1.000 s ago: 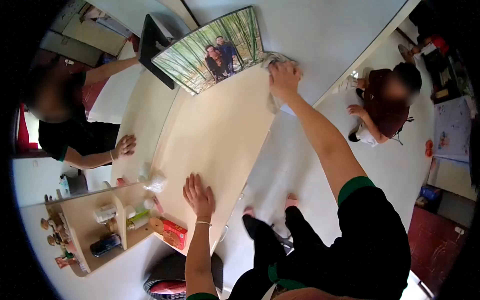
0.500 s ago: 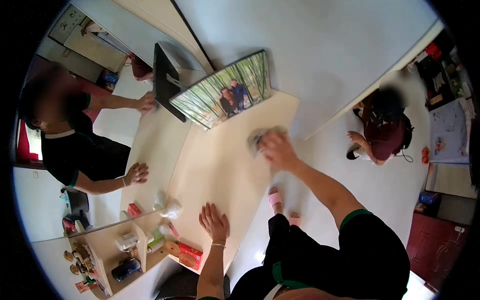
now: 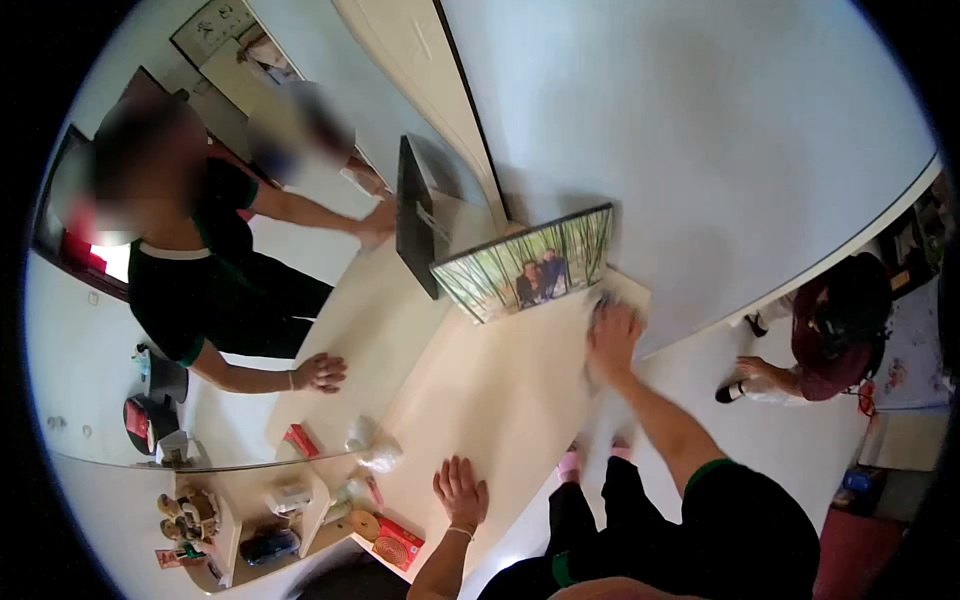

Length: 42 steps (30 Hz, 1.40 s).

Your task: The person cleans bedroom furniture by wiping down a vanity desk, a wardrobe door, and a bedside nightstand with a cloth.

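One crumpled grey fabric cloth (image 3: 601,302), probably light, limp, best palmed mid-bunch, under right grip (image 3: 612,338), closure unclear; left grip (image 3: 461,493) spread flat

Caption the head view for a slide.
Right hand holding a cloth near the bamboo-forest picture, left hand resting flat on the pale tabletop.

tabletop (image 3: 500,400): pale wood look, smooth, low sheen | mirror (image 3: 235,415): glossy reflective glass | picture (image 3: 580,255): smooth print | wall (image 3: 720,150): smooth, faint sheen | cloth (image 3: 599,304): fabric, texture blurred | red box (image 3: 400,546): printed card | bag (image 3: 381,456): crinkled clear plastic | sleeve (image 3: 750,520): matt fabric
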Available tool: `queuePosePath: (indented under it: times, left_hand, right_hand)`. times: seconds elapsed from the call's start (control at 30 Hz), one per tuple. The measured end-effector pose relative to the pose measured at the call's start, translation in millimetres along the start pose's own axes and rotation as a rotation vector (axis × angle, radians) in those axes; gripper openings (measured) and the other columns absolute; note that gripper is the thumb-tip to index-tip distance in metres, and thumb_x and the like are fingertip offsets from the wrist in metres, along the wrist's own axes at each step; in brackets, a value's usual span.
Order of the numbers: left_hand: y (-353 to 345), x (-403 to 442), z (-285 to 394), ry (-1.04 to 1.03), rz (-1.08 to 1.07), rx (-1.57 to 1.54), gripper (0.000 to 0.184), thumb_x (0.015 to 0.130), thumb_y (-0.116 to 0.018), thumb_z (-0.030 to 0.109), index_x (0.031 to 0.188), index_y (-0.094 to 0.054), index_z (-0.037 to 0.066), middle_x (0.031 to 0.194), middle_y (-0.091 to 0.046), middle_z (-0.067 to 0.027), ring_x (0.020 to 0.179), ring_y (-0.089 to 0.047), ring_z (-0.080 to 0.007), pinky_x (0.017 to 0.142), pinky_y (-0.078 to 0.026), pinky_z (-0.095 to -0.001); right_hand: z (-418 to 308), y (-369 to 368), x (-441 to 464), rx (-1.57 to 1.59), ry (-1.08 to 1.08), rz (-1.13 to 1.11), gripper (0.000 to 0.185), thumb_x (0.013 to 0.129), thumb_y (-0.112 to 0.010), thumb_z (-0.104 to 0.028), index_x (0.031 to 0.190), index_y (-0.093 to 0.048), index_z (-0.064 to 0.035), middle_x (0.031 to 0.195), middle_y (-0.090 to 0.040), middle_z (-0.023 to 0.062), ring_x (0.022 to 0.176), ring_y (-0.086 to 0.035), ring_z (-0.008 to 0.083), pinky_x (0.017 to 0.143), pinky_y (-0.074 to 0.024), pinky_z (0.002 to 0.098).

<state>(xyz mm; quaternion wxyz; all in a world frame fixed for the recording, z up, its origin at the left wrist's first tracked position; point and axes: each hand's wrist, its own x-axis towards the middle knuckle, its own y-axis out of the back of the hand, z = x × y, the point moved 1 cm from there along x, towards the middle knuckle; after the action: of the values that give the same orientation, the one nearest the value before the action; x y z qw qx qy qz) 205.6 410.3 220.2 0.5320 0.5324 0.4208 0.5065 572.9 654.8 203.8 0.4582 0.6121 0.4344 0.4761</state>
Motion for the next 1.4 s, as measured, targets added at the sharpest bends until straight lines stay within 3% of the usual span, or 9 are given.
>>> queuePosePath:
  times: [0.23,0.43,0.63,0.77,0.87,0.97,1.13,1.23,1.4]
  left_hand:
    - [-1.5,0.0,-0.3,-0.053,-0.016,0.236,0.069,0.088,-0.059,0.040,0.145,-0.041,0.004,0.152,-0.037,-0.0157,0.140,-0.031,-0.0379,0.114,-0.023,-0.0563]
    - [4.1,-7.1,55.7,0.372,-0.050,-0.199,0.066,0.085,-0.068,0.033,0.143,-0.042,0.014,0.149,-0.038,-0.0171,0.138,-0.033,-0.0410,0.110,-0.030,-0.0573]
    - [5.7,-58.7,118.3,0.435,-0.116,-0.418,0.068,0.082,-0.072,0.030,0.142,-0.043,0.016,0.145,-0.041,-0.0180,0.135,-0.036,-0.0427,0.109,-0.033,-0.0580]
    - [14.8,-91.8,124.4,0.536,-0.166,-0.463,0.068,0.080,-0.074,0.027,0.140,-0.046,0.015,0.139,-0.047,-0.0166,0.129,-0.042,-0.0413,0.106,-0.037,-0.0546]
    - [14.5,-108.5,107.7,0.586,-0.175,-0.459,0.064,0.080,-0.075,0.025,0.137,-0.049,0.014,0.134,-0.051,-0.0164,0.126,-0.046,-0.0387,0.105,-0.039,-0.0508]
    - [-1.0,-113.4,76.9,0.586,-0.126,-0.489,0.053,0.080,-0.073,0.022,0.129,-0.056,0.013,0.127,-0.056,-0.0168,0.121,-0.051,-0.0353,0.101,-0.044,-0.0479]
    - [-5.0,-101.6,51.4,0.666,0.008,-0.545,0.039,0.080,-0.071,0.019,0.118,-0.064,0.012,0.118,-0.061,-0.0173,0.112,-0.057,-0.0359,0.098,-0.046,-0.0471]
    - [-9.1,-99.4,42.6,0.636,0.057,-0.574,0.031,0.081,-0.070,0.019,0.111,-0.068,0.011,0.113,-0.064,-0.0169,0.111,-0.059,-0.0348,0.098,-0.047,-0.0460]
    - [-56.1,-111.5,20.5,0.805,-0.128,-0.804,0.022,0.087,-0.069,0.020,0.106,-0.071,0.010,0.108,-0.069,-0.0147,0.103,-0.066,-0.0287,0.090,-0.052,-0.0417]
  right_hand:
    - [-106.4,30.9,-145.2,0.164,0.923,-0.229,0.061,0.087,-0.060,-0.038,0.141,-0.050,-0.0116,0.148,-0.045,0.0076,0.140,-0.033,0.0324,0.110,-0.0256,0.0606]
    - [-51.4,72.8,-97.6,0.267,1.274,-0.414,0.066,0.077,-0.073,-0.037,0.137,-0.054,-0.0161,0.147,-0.045,0.0040,0.139,-0.034,0.0296,0.107,-0.0297,0.0569]
    - [16.3,58.5,-60.4,0.172,1.144,-0.237,0.058,0.071,-0.078,-0.037,0.124,-0.060,-0.0227,0.129,-0.053,0.0017,0.126,-0.045,0.0277,0.095,-0.0387,0.0531]
    - [-1.1,112.5,-23.9,0.169,0.847,-0.726,0.051,0.071,-0.078,-0.039,0.115,-0.066,-0.0162,0.101,-0.066,0.0079,0.107,-0.059,0.0300,0.082,-0.0479,0.0481]
    - [-14.6,130.8,-0.3,0.877,0.279,-1.002,0.048,0.076,-0.075,-0.039,0.112,-0.066,-0.0079,0.100,-0.069,0.0124,0.102,-0.064,0.0300,0.083,-0.0513,0.0425]
    - [-50.0,142.8,50.6,1.195,0.384,-0.744,0.063,0.085,-0.071,-0.039,0.131,-0.051,-0.0002,0.113,-0.066,0.0224,0.104,-0.065,0.0308,0.089,-0.0505,0.0414]
    - [-117.7,315.0,197.7,1.753,0.379,-0.364,0.054,0.092,-0.068,-0.031,0.136,-0.049,-0.0072,0.111,-0.064,0.0081,0.098,-0.062,0.0167,0.085,-0.0507,0.0324]
    - [-147.9,428.1,279.9,1.123,0.639,0.523,0.058,0.089,-0.070,-0.026,0.139,-0.047,-0.0054,0.130,-0.055,0.0132,0.120,-0.052,0.0251,0.101,-0.0430,0.0390]
    - [-209.9,529.8,354.7,0.984,0.664,0.990,0.058,0.082,-0.071,-0.023,0.132,-0.050,-0.0049,0.120,-0.059,0.0156,0.112,-0.055,0.0354,0.099,-0.0430,0.0443]
